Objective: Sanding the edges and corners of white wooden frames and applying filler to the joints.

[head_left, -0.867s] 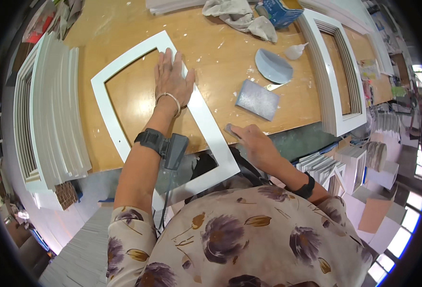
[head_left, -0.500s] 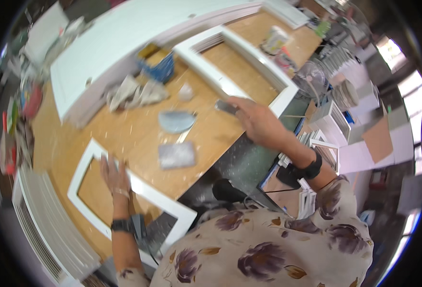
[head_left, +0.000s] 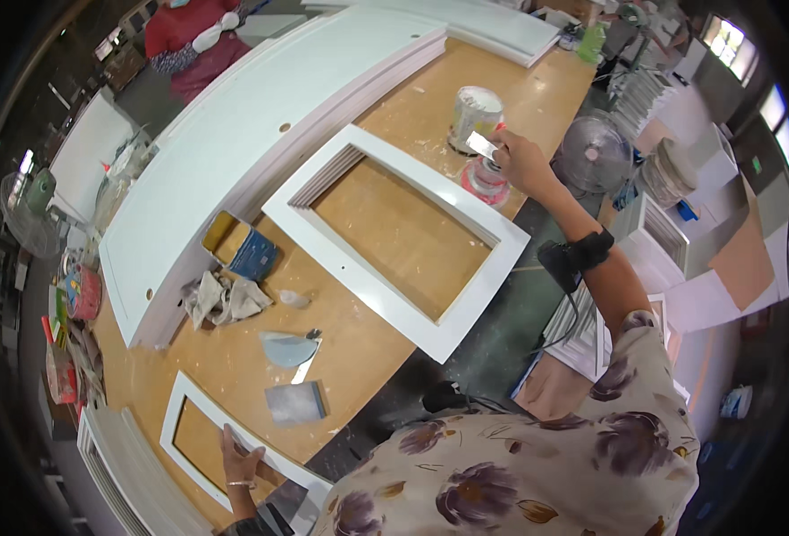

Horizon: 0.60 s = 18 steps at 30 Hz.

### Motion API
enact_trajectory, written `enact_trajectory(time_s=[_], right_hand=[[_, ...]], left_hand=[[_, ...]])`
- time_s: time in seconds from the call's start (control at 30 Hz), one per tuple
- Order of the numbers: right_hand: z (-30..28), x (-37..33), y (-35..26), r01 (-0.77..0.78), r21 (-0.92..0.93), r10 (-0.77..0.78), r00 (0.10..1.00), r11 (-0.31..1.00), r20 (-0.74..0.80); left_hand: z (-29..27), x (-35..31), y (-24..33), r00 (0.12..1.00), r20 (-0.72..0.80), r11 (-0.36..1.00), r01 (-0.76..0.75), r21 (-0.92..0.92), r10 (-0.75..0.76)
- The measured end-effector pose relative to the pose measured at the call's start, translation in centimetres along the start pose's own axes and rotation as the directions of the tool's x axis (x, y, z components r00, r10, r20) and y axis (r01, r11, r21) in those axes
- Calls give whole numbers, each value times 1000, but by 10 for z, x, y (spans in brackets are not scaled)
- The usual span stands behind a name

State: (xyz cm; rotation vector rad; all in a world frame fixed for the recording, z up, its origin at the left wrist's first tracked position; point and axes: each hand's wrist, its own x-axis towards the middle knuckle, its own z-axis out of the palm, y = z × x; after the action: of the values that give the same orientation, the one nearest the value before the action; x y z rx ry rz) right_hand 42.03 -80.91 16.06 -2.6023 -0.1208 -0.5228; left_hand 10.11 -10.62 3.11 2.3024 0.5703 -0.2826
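Beige cloth (head_left: 225, 299) beside blue box (head_left: 256, 256); rightward — caged fan (head_left: 594, 154)

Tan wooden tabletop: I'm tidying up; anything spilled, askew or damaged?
The tan wooden tabletop is flecked with white in spots, and the off-white cylindrical tub toward the right is smeared, which looks like messy spatter. No clear damage shows.

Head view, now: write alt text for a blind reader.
A person's right hand holds a small flat shiny tool near a white-smeared tub; the left hand touches a white frame lying partly on a wooden table. Between them lie stacked white frames and a grey block.
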Motion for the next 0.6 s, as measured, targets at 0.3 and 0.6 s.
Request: enact_trajectory(time_s=[0.3,0.6], right_hand=[[72,-110,-193,-252,678,-492,523,691,696],[152,-169,-292,-127,729,-660,341,673,669]], left_hand=[[24,-1,-29,970,-220,991,-119,-53,105],[35,-19,-19,884,-468,983,89,158,-5]])
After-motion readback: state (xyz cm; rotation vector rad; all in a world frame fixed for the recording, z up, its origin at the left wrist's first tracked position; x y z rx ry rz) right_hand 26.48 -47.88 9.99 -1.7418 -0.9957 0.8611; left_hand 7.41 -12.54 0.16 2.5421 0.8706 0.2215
